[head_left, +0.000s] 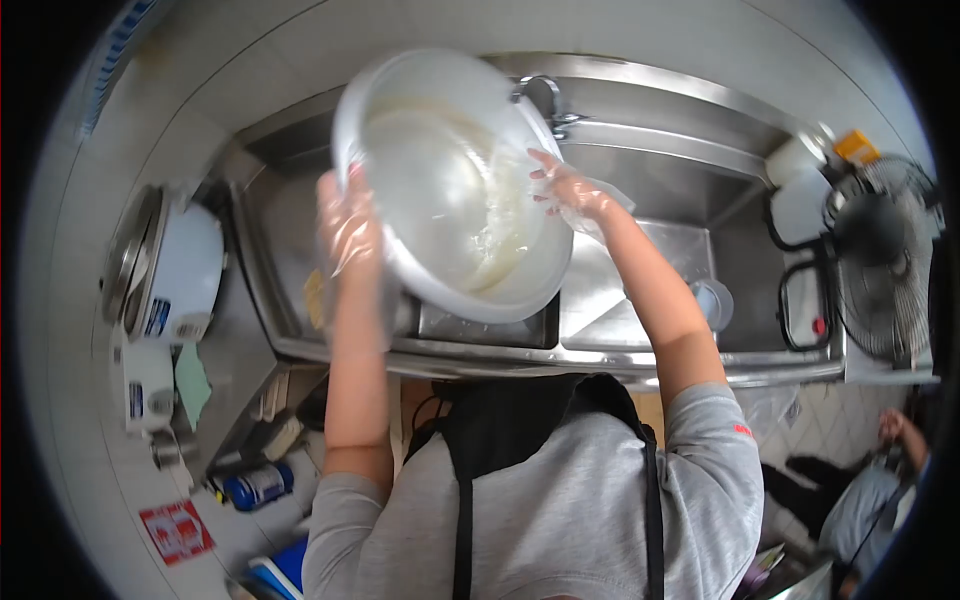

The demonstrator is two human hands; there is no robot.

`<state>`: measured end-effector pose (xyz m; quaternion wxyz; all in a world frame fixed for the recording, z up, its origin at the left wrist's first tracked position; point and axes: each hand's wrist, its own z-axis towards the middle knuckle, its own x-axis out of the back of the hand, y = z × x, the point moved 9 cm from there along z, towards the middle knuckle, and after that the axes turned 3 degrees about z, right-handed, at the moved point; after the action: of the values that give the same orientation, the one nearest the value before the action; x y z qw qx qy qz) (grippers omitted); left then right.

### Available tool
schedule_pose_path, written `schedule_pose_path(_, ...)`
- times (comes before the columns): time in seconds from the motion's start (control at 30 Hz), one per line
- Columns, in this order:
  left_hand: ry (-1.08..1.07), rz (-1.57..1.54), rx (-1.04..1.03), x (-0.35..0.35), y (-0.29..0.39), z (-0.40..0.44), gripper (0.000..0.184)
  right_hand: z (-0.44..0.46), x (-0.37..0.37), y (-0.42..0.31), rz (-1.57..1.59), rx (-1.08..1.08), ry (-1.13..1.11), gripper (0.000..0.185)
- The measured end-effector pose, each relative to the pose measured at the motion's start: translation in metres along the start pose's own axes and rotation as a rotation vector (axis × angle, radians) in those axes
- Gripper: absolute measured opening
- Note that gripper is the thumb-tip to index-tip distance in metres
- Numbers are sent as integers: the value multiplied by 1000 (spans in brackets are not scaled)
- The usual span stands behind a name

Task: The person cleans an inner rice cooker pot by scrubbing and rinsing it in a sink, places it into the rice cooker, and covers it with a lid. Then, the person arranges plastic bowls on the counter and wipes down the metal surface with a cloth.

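Observation:
A large white plastic basin (430, 180) is tilted over the steel sink, with some cloudy water (495, 215) pooled along its right inner side. My left hand (350, 220), in a clear plastic glove, grips the basin's left rim. My right hand (570, 192), gloved the same way, reaches over the right side of the basin with its fingers spread near the inner wall. Whether those fingers touch the wall I cannot tell. Behind the basin's upper right edge a metal faucet (545, 95) shows in part.
The right sink compartment (680, 250) holds a small clear container (712, 303). A fan (885, 260) stands at the right end. Left of the sink is a white rice cooker-like appliance (185, 270). Another person (870, 500) is at the lower right.

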<state>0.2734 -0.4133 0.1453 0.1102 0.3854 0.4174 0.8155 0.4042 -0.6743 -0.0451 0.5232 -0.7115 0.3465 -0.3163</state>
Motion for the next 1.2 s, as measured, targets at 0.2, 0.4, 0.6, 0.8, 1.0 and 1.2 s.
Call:
schedule_pose_path(0.2,-163,42,26,-16,84,-4,45,145,-13,76,-358,167,192,66)
schedule_pose_path(0.4,-129,-86,-65,-22,104,-6,36,149,-83,151,-99,109,52,43)
schedule_pose_path(0.6,-222,54,51,-30,110,-11,42,50,-182,63,613,-61,-273,54)
schedule_pose_path(0.8,-240,13,22,-34,126,-27,41,73,-126,-19,352,166,-199,56)
schedule_pose_path(1.0,-292,-279,-292,-70,158,-47,23,14,-14,-36,348,186,4,60)
schedule_pose_path(1.2,-581,-640,-227,-135,217,-106,22,-95,97,-8,424,157,271,64)
